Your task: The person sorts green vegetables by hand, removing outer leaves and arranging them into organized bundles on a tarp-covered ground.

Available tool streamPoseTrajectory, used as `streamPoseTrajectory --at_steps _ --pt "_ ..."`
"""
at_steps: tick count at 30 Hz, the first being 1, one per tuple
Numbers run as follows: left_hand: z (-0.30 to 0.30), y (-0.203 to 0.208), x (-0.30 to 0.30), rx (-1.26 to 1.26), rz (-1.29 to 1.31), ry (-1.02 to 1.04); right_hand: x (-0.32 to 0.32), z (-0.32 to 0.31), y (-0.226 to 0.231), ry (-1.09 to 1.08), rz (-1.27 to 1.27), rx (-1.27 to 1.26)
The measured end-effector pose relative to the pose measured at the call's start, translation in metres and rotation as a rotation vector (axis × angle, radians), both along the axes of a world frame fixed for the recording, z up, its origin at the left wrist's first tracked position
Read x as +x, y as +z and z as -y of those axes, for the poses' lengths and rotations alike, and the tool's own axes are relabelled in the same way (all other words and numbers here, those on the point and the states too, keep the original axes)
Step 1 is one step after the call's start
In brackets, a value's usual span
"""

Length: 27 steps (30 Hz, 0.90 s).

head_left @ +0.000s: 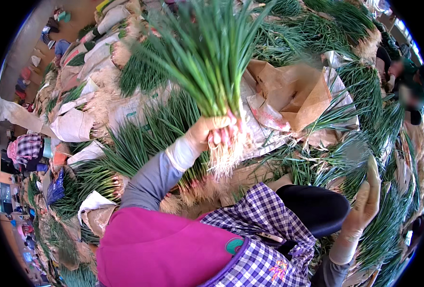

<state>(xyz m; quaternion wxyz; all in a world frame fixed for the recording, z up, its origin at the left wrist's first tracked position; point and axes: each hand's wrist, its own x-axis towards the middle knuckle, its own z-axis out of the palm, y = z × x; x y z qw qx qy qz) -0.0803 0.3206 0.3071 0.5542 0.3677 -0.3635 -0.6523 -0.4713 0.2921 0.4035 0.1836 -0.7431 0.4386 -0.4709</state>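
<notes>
A thick bunch of spring onions (216, 79) stands upright in my left hand (202, 131), its green leaves up and its reddish bulbs and pale roots hanging below. My gloved fingers wrap round the stems just above the bulbs. Off to the right, my right hand (364, 203), also in a pale glove, is raised with its fingers stretched out and nothing in it. It is nearest to the loose spring onions (382, 229) heaped on my right. Below my left forearm, more bunched spring onions (159, 124) lie in a row, roots toward me.
A crumpled brown paper-lined sack (293, 95) lies open beyond my knee (315, 210). Piles of spring onions (303, 36) and pale sacks (73, 125) spread across the far side and the left. Other people (406, 81) sit at the right edge, and more are at the far left.
</notes>
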Motion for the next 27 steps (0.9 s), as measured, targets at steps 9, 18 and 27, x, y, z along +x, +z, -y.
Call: streamPoseTrajectory --at_steps 9,18,27 --pt "-0.073 -0.316 -0.046 0.676 -0.14 0.326 -0.13 -0.049 -0.057 -0.53 0.197 0.458" --pt "-0.067 -0.327 -0.027 0.766 -0.234 0.002 -0.153 -0.084 -0.085 -0.674 0.151 0.565" --pt "0.067 -0.163 -0.034 0.209 1.651 -0.696 -0.153 -0.096 -0.096 -0.687 0.136 0.633"
